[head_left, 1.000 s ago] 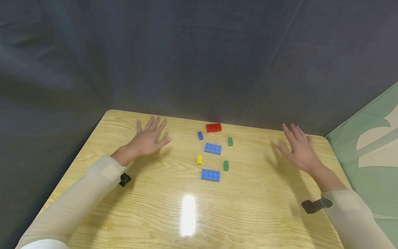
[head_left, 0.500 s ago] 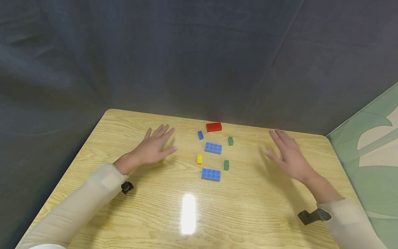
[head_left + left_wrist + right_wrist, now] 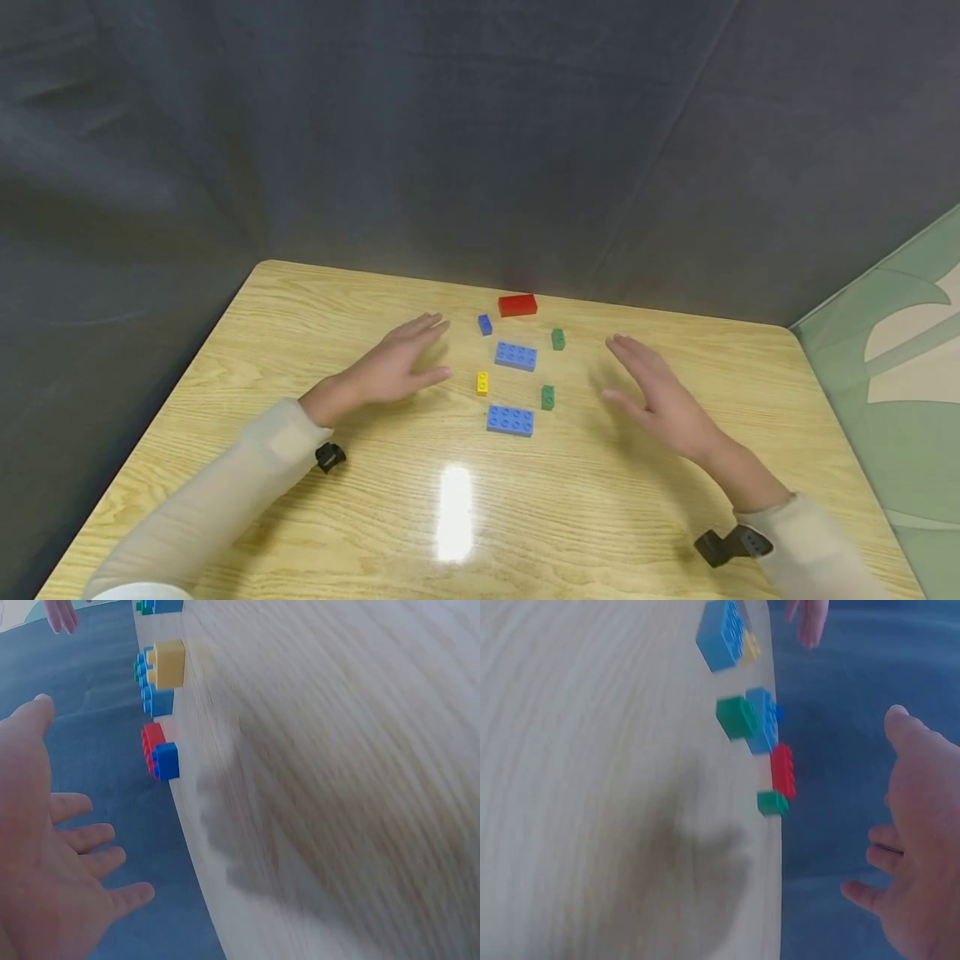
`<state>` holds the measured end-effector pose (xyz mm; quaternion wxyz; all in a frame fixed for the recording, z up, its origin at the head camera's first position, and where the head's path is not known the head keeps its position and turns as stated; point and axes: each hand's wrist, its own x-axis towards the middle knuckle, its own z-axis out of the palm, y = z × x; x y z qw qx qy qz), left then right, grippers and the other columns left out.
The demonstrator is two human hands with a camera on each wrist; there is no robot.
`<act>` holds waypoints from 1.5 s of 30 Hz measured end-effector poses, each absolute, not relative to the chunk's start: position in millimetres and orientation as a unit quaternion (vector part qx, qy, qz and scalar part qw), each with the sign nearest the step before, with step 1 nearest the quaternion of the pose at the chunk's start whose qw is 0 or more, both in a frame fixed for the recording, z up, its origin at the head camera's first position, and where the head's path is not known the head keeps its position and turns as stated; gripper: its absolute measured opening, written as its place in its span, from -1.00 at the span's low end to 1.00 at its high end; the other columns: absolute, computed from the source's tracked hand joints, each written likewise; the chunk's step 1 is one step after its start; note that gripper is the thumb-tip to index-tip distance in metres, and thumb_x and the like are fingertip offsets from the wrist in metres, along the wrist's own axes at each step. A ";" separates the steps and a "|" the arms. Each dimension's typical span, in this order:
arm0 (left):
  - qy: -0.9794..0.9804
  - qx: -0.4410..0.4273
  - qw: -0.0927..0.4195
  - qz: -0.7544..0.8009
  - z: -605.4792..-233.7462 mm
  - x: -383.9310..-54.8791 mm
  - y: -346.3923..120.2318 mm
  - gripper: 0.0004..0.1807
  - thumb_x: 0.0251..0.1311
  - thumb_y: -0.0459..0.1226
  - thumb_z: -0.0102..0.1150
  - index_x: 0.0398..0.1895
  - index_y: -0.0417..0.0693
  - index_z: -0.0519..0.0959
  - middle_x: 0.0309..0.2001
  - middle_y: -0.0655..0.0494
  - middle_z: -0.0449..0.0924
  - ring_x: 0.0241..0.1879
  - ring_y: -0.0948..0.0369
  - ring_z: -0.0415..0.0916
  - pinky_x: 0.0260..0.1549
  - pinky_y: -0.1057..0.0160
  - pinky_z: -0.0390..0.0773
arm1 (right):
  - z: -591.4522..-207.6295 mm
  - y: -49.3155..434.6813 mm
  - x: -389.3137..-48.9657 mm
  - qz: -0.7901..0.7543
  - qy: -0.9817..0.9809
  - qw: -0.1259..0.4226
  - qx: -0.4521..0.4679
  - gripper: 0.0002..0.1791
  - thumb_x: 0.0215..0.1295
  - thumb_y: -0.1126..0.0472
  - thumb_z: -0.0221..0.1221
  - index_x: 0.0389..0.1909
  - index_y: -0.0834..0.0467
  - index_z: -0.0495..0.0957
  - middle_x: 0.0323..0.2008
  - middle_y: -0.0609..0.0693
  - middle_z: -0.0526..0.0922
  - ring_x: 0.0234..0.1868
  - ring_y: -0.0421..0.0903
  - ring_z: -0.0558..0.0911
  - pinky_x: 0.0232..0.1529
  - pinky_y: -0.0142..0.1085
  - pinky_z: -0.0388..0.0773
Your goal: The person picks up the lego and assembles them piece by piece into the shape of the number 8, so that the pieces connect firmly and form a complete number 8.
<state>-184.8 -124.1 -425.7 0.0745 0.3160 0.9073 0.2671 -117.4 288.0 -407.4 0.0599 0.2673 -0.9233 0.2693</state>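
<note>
Toy building bricks lie apart on a wooden table. A red brick (image 3: 517,306) is farthest back, with a small dark blue brick (image 3: 485,325) just in front of it. One large blue brick (image 3: 515,356) lies mid-group and another large blue brick (image 3: 510,421) nearest me. A small yellow brick (image 3: 482,383) sits on the left; two small green ones, a far green brick (image 3: 558,339) and a near green brick (image 3: 548,397), on the right. My left hand (image 3: 390,367) hovers left of the bricks, fingers extended, holding nothing. Right of them my right hand (image 3: 663,404) hovers likewise, bare, thumb spread.
The wooden table (image 3: 337,533) reaches back to a dark cloth (image 3: 450,150) hanging behind it. A green patterned panel (image 3: 907,400) stands along the right side. Light glares off the tabletop near the front.
Both hands have moved inward toward the bricks, the left one rightward and the right one leftward. Their fingers are less spread than before. The bricks have stayed in place.
</note>
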 end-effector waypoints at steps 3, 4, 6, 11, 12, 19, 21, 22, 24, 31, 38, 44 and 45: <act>0.903 0.317 0.077 0.279 -428.1 -185.0 -117.6 -0.12 0.43 0.10 0.15 0.60 -0.16 0.09 0.59 -0.18 -0.01 0.58 -0.11 -0.12 0.48 -0.20 0.00 | -412.2 280.0 -113.8 0.269 -0.922 0.062 0.273 -0.26 0.41 0.23 0.28 0.52 0.28 0.20 0.46 0.33 0.25 0.45 0.36 0.22 0.29 0.35 0.23; 0.902 0.317 0.078 0.283 -428.9 -185.1 -115.6 -0.12 0.42 0.08 0.17 0.60 -0.17 0.09 0.59 -0.18 0.00 0.58 -0.12 -0.11 0.48 -0.19 0.00 | -413.7 277.2 -112.8 0.267 -0.921 0.064 0.276 -0.26 0.41 0.23 0.28 0.51 0.28 0.22 0.45 0.32 0.28 0.44 0.33 0.25 0.28 0.32 0.27; 0.899 0.317 0.077 0.291 -431.2 -185.5 -112.1 -0.13 0.40 0.05 0.21 0.59 -0.16 0.11 0.58 -0.18 0.04 0.57 -0.12 -0.08 0.48 -0.18 0.01 | -416.2 271.5 -110.1 0.269 -0.920 0.061 0.279 -0.28 0.41 0.23 0.28 0.51 0.26 0.23 0.43 0.28 0.32 0.41 0.28 0.30 0.24 0.25 0.37; 0.889 0.317 0.085 0.318 -438.8 -187.4 -102.3 -0.17 0.38 -0.01 0.27 0.56 -0.17 0.19 0.54 -0.16 0.16 0.53 -0.11 0.05 0.46 -0.15 0.10 | -418.6 256.7 -103.0 0.285 -0.921 0.024 0.265 -0.31 0.43 0.15 0.27 0.50 0.20 0.27 0.39 0.19 0.40 0.34 0.15 0.41 0.05 0.07 0.58; 0.888 0.316 0.088 0.323 -440.5 -187.6 -100.0 -0.18 0.37 -0.01 0.27 0.55 -0.17 0.21 0.53 -0.15 0.18 0.52 -0.10 0.08 0.46 -0.14 0.13 | -419.5 254.1 -102.0 0.290 -0.920 0.015 0.263 -0.32 0.44 0.13 0.27 0.49 0.19 0.29 0.38 0.17 0.42 0.32 0.13 0.43 0.02 0.04 0.60; 0.874 0.307 0.122 0.356 -450.4 -184.3 -83.2 -0.23 0.34 -0.04 0.33 0.50 -0.16 0.30 0.42 -0.06 0.34 0.40 0.02 0.29 0.39 0.05 0.31 | -428.5 238.6 -98.3 0.340 -0.900 -0.006 0.271 -0.48 0.36 0.20 0.34 0.30 0.22 0.53 0.21 0.08 0.60 0.13 0.05 0.59 -0.10 -0.19 0.64; 0.869 0.310 0.125 0.364 -451.6 -182.8 -79.2 -0.25 0.32 -0.08 0.35 0.48 -0.19 0.33 0.37 -0.07 0.38 0.33 0.03 0.37 0.34 0.07 0.38 | -431.2 234.3 -97.8 0.350 -0.897 -0.010 0.270 -0.51 0.32 0.23 0.36 0.25 0.25 0.57 0.18 0.09 0.63 0.10 0.04 0.61 -0.11 -0.21 0.66; 0.868 0.310 0.124 0.367 -452.0 -182.1 -77.4 -0.26 0.32 -0.09 0.36 0.47 -0.20 0.34 0.34 -0.08 0.41 0.29 0.03 0.40 0.30 0.08 0.42 | -432.3 232.0 -97.3 0.356 -0.895 -0.014 0.269 -0.52 0.31 0.25 0.37 0.23 0.27 0.58 0.16 0.10 0.64 0.09 0.05 0.62 -0.11 -0.20 0.66; 0.868 0.307 0.123 0.371 -452.7 -180.3 -74.6 -0.29 0.31 -0.13 0.37 0.44 -0.22 0.36 0.28 -0.09 0.45 0.19 0.04 0.46 0.22 0.09 0.49 | -434.8 227.0 -96.6 0.362 -0.894 -0.022 0.263 -0.51 0.28 0.26 0.39 0.21 0.28 0.59 0.15 0.11 0.65 0.04 0.04 0.65 -0.11 -0.18 0.66; 0.872 0.286 0.137 0.373 -457.4 -177.6 -69.2 -0.38 0.31 -0.19 0.37 0.39 -0.17 0.44 0.21 -0.03 0.52 0.12 0.09 0.50 0.16 0.12 0.52 | -449.0 213.0 -94.6 0.372 -0.895 -0.020 0.243 -0.47 0.23 0.26 0.43 0.21 0.31 0.58 0.06 0.09 0.70 -0.12 -0.06 0.66 -0.19 -0.28 0.65; 0.878 0.272 0.141 0.367 -460.7 -177.1 -65.7 -0.43 0.30 -0.19 0.38 0.33 -0.16 0.50 0.20 -0.03 0.54 0.09 0.08 0.53 0.13 0.11 0.55 | -460.7 206.4 -96.1 0.373 -0.893 0.007 0.253 -0.45 0.19 0.28 0.46 0.21 0.31 0.58 -0.13 -0.02 0.71 -0.18 -0.11 0.67 -0.25 -0.32 0.63; 0.882 0.261 0.145 0.364 -461.6 -178.6 -63.3 -0.47 0.27 -0.20 0.41 0.28 -0.15 0.54 0.14 0.01 0.58 0.04 0.12 0.53 0.10 0.14 0.55 | -464.4 198.8 -97.3 0.385 -0.891 -0.007 0.240 -0.46 0.19 0.26 0.46 0.20 0.28 0.60 -0.22 -0.09 0.68 -0.32 -0.21 0.58 -0.37 -0.40 0.56; 0.883 0.260 0.145 0.364 -461.8 -178.9 -63.0 -0.48 0.27 -0.21 0.41 0.26 -0.15 0.55 0.12 0.02 0.59 0.03 0.13 0.53 0.09 0.14 0.55 | -465.1 197.8 -97.3 0.385 -0.892 -0.009 0.235 -0.46 0.19 0.26 0.46 0.20 0.27 0.60 -0.23 -0.10 0.67 -0.34 -0.23 0.56 -0.38 -0.40 0.54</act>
